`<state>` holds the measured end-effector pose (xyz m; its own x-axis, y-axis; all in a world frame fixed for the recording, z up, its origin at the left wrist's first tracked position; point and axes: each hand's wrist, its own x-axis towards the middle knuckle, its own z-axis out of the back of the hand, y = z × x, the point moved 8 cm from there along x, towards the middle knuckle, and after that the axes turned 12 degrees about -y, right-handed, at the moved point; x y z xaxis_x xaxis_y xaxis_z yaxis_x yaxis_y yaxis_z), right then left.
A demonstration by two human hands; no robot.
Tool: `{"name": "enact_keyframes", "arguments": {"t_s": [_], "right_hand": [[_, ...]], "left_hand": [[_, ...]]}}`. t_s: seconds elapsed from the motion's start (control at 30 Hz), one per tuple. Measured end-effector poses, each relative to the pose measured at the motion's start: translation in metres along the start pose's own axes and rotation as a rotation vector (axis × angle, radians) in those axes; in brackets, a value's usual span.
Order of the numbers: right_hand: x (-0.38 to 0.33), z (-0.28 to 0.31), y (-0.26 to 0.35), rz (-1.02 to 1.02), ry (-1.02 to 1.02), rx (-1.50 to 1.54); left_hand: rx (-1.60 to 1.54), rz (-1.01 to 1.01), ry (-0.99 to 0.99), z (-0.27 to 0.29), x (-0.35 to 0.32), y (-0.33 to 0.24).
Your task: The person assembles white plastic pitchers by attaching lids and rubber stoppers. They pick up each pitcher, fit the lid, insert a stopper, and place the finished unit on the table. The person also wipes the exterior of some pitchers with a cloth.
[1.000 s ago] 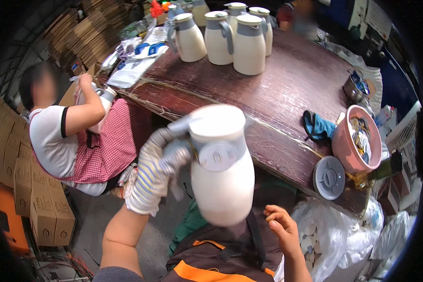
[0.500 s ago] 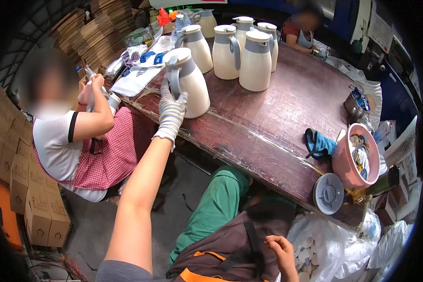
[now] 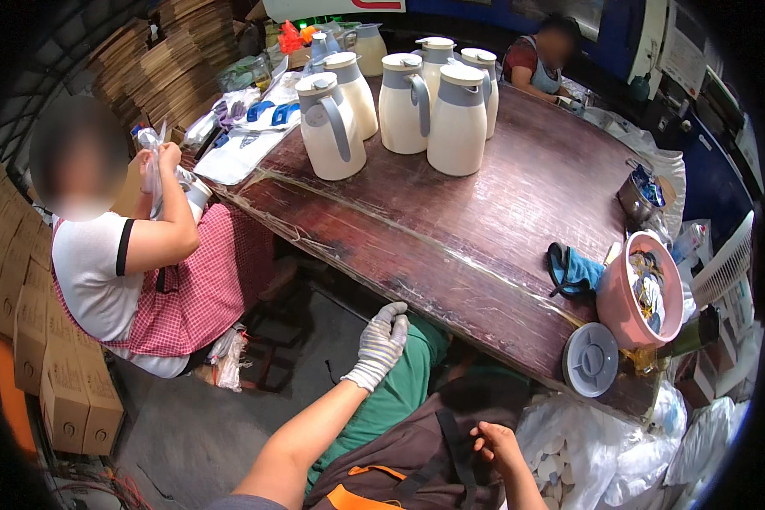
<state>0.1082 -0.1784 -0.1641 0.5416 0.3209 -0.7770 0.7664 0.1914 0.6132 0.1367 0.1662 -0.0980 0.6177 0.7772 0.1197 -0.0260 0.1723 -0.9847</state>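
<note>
dark apron (image 3: 399, 459): it lies on our lap with orange trim and a black strap, right under the fingers of our right hand (image 3: 495, 440) (it may be a bag; we cannot tell which).
table (image 3: 484, 229): dark wood, well beyond both sets of fingertips, up and forward.
white jugs: a cluster at the far end. The nearest white jug (image 3: 331, 127) stands upright, far ahead of our left fingers.
pink basin (image 3: 620, 297): on the table edge, well right of our right fingers, with a grey lid (image 3: 590, 360) just beside it.
step: as we judge it, a pause at the lap, with neither hand on the table.
next move: any pull on the strap would first call for a firmer pinch.
left hand (image 3: 381, 342): gloved and empty, fingers loosely spread. The forearm is stretched forward and the wrist droops over our green trouser leg (image 3: 404, 387).
right hand: bare, drawn in close, fingers curled narrow on the strap. We cannot tell whether they grip it.
</note>
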Motion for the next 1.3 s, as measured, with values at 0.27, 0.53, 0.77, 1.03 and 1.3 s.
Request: {"name": "enact_keyframes", "arguments": {"t_s": [0.27, 0.53, 0.77, 1.03, 1.3], "right_hand": [[-0.005, 0.002, 0.004, 0.025, -0.005, -0.038], [0.007, 0.013, -0.013, -0.03, 0.012, 0.007], [0.002, 0.014, -0.006, -0.071, 0.175, 0.119], [-0.005, 0.025, -0.009, -0.078, 0.175, 0.159], [-0.011, 0.026, -0.012, -0.071, 0.25, 0.091]], "left_hand": [[-0.024, -0.594, 0.18, -0.013, -0.031, -0.172], [0.002, -1.058, 0.464, -0.011, -0.118, -0.383], [0.097, -1.26, 0.614, -0.024, -0.157, -0.388], [0.189, -1.367, 0.611, -0.03, -0.139, -0.393], [0.228, -1.06, 0.473, -0.05, -0.08, -0.324]]}}
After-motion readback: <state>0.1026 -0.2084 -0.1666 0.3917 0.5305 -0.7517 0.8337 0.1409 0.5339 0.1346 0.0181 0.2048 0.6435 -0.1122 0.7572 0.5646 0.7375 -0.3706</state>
